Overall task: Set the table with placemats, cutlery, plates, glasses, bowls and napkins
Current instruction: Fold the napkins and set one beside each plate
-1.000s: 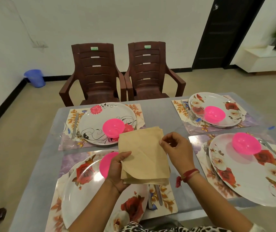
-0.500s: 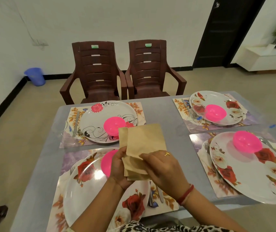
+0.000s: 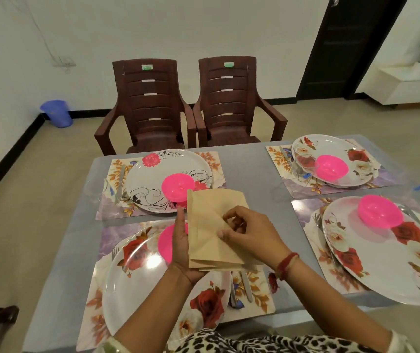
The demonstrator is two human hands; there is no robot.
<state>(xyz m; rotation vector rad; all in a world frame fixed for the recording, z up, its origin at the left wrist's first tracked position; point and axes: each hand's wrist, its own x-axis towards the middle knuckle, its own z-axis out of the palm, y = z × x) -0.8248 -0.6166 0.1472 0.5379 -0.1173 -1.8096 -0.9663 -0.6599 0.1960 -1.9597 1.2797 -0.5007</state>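
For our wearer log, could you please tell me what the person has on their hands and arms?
The right hand has a red thread band at its wrist; the left hand has none at its wrist. Both forearms are bare, and a black-and-white spotted garment shows at the bottom edge.

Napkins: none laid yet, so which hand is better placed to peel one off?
Likely the right hand: its fingers pinch the top napkin, while the left hand holds the stack.
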